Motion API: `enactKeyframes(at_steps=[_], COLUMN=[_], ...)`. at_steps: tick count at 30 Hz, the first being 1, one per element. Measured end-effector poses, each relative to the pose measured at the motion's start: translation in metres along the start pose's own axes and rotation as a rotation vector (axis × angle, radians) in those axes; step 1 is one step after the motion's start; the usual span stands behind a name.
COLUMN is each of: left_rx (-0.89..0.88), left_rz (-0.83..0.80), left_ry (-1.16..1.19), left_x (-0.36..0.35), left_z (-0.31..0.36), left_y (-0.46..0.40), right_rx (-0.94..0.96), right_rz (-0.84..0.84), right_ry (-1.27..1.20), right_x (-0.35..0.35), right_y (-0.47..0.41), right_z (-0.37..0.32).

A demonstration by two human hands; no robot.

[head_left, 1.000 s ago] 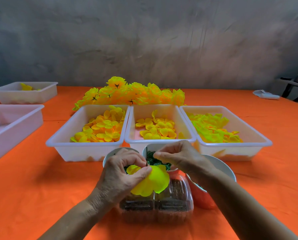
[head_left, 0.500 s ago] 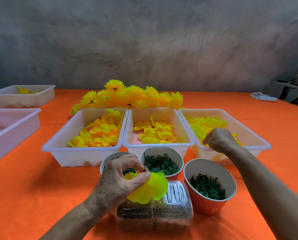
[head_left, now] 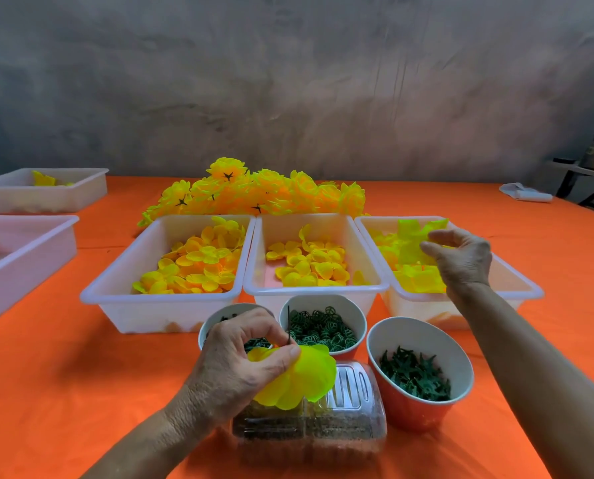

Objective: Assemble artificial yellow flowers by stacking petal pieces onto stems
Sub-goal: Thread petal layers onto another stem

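— Which colours are seen on the surface (head_left: 63, 392)?
— Orange is shown; white trays (head_left: 171, 305) are filled with yellow petals (head_left: 195, 267).
— And the cups (head_left: 413, 413)?
— Red outsides, dark green pieces (head_left: 413, 378) inside.

You have five white bins on the table (head_left: 63, 392): three in a row (head_left: 164, 305) before you, two (head_left: 22, 250) off to its left. Three cups (head_left: 423, 409) stand just in front of that row, one clear box (head_left: 354, 430) in front of the cups. Both your hands (head_left: 235, 366) show.
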State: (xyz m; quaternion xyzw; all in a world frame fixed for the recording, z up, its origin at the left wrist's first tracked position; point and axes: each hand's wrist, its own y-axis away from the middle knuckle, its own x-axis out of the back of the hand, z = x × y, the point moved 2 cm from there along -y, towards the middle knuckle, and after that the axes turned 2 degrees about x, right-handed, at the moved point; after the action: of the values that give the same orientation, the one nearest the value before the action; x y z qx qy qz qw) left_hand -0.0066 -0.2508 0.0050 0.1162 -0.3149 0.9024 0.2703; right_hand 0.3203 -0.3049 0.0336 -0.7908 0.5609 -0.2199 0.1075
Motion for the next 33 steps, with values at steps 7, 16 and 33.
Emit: enactKeyframes(at_steps=[7,16,33], left_rx=[-0.003,0.004,0.019], left_rz=[-0.002,0.005,0.006], left_ry=[0.016,0.007,-0.008], left_x=[-0.001,0.0,0.001], left_z=[0.002,0.002,0.005], left_y=[0.002,0.003,0.004], right_rx=[-0.037,-0.111,-0.246], right_rz=[-0.067,-0.471,-0.717], right_ry=[-0.412,-0.625,-0.739], right_x=[0.011,-0.002,-0.018], right_y=[0.01,0.076,0.115], right_z=[-0.022,-0.078,-0.104])
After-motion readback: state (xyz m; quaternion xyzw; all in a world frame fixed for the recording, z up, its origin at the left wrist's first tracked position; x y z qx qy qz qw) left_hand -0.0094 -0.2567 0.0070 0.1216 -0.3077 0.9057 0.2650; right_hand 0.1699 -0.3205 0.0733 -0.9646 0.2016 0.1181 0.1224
